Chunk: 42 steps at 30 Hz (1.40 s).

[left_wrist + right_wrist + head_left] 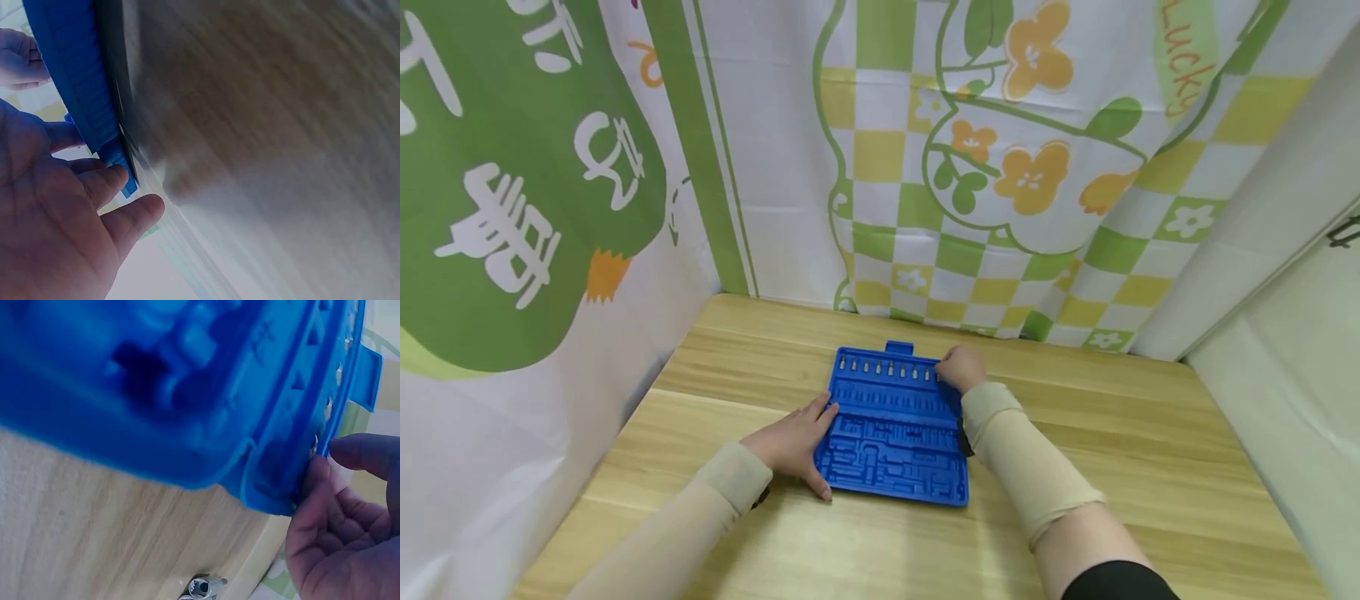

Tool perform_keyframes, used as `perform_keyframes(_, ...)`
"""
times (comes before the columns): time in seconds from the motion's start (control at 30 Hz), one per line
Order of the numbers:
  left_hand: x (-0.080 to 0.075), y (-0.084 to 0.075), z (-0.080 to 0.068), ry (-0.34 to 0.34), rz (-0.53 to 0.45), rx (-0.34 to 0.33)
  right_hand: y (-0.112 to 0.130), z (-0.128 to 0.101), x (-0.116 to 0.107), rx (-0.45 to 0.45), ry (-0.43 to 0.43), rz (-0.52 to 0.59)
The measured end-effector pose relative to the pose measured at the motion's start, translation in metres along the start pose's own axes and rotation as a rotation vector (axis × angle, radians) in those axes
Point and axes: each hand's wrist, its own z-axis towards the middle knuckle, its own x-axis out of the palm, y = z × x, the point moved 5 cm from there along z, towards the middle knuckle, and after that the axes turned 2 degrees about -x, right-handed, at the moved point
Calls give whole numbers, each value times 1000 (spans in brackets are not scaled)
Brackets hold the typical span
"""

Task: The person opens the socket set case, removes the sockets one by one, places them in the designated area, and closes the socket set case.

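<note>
A blue plastic tool case (891,425) lies unfolded on the table, with moulded recesses in its near half. Along its far edge runs a row of small metal bits (891,368). My left hand (793,437) rests against the case's left edge, thumb and fingers spread; the left wrist view shows its fingers (140,215) beside the blue rim. At the far right corner, my right hand (964,368) has thumb and forefinger together at the row's end. In the right wrist view they pinch a small metal bit (314,447), mostly hidden by the fingertips.
A metal socket (200,587) lies on the wooden table (1112,467), seen in the right wrist view near the right hand. Behind the table hangs a printed curtain (887,208); white cloth (1292,350) borders the right side. A latch tab (899,347) sticks out from the far edge.
</note>
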Motion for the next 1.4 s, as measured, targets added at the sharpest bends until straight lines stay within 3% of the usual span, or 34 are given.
perform_keyframes(0.33,0,0,0,-5,-3,12,-5,5,9,84,2,-79)
perform_keyframes(0.87,-1,0,0,-11,2,8,-6,-2,4,122,-19,41)
perform_keyframes(1.2,0,1,-1,-20,4,14,-11,1,1,78,67,113)
perform_keyframes(1.4,-2,-2,-2,-24,21,8,-11,-3,-3,84,74,145)
